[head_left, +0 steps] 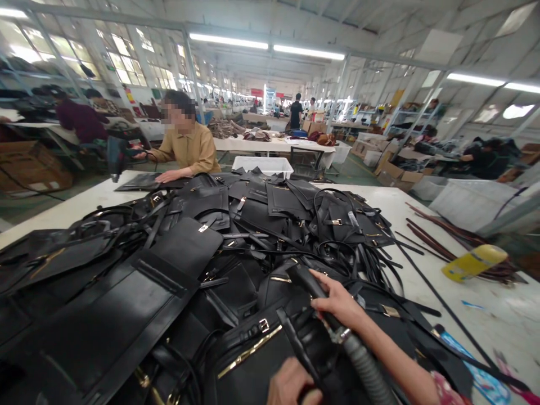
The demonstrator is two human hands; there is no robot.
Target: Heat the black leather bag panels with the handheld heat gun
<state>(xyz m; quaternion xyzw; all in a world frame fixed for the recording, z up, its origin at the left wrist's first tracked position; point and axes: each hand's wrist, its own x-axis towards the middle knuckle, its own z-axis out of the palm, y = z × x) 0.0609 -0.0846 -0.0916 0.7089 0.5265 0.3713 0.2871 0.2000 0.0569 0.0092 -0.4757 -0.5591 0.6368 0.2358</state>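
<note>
My right hand [337, 301] is closed around a black nozzle [307, 281], which joins a grey ribbed hose [366, 365] running down to the bottom edge. Low in the view, my left hand [293, 383] has its fingers curled beside a black strap [295, 340]; what lies inside them is hidden. Just left of the nozzle is a black leather bag [248, 365] with a gold zipper and a buckle. Many more black bag pieces [126, 304] with straps and gold fittings are heaped over the table [383, 197].
Across the table a person in a tan shirt [192, 149] holds a dark tool [118, 157] over a flat black piece. At the right lie a yellow bottle [475, 263], brown strips [426, 239] and a blue packet [485, 377]. A white bin [264, 165] stands behind the heap.
</note>
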